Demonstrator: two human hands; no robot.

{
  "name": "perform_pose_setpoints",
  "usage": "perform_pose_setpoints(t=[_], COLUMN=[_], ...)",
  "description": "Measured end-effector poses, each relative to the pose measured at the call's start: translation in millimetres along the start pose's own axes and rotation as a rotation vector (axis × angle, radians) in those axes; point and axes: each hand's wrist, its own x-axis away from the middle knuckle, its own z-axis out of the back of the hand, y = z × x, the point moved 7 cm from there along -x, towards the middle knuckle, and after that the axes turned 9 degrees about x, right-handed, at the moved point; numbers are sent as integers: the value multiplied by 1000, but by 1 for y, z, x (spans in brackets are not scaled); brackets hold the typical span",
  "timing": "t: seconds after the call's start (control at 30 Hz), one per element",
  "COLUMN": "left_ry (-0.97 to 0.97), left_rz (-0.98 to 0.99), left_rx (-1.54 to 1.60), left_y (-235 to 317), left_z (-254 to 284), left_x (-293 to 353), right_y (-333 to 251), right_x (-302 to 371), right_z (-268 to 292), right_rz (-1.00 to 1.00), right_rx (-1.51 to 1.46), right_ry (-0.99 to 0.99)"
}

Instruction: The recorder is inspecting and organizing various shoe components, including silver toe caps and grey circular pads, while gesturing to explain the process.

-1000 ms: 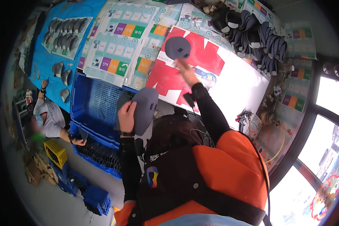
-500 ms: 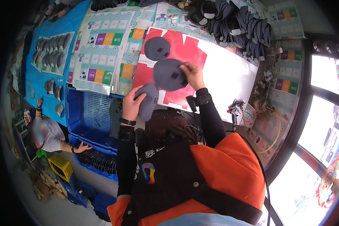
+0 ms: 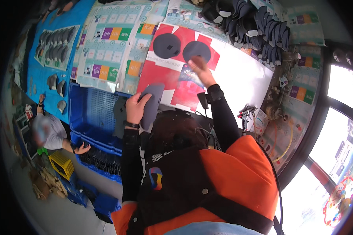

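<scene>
My left hand [image 3: 135, 111] pinches a dark grey rounded flat piece [image 3: 153, 103] by its edge, thumb on its face. Whether more than one piece is stacked there, I cannot tell. Two more dark grey round pieces lie side by side on the red and white printed sheet: a left piece [image 3: 166, 46] with small dark rectangular marks and a right piece [image 3: 197, 50]. Just below the right piece, my right hand [image 3: 201, 71] is slightly blurred, its fingers stretched out with nothing held. It partly covers that piece's lower edge. The printed sheet [image 3: 157, 76] lies on a white board [image 3: 241, 72].
Blue crates [image 3: 94, 135] stand left of my left arm, the nearer one filled with dark pieces. Beside them, a co-worker's hand [image 3: 82, 148] hovers. Curved dark parts [image 3: 245, 23] pile up at the far right. A spray gun [image 3: 245, 115] with hoses sits right of my right arm.
My right hand has laid the round piece on the right of the red sheet and let go. The piece in my left hand has tilted more upright. The co-worker's hand has lifted from the crate.
</scene>
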Motion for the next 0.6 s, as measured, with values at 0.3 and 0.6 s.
perform_pose_setpoints(t=[0.3, 0.6], left_ry=[-113, 38], left_rz=[7, -16], left_rx=[-73, -40], left_y=[-27, -63], left_z=[12, 106], left_x=[2, 54], right_y=[-7, 13], right_x=[71, 31], right_z=[-106, -101], right_rz=[-80, 48], right_rx=[222, 296], right_ry=[-412, -107])
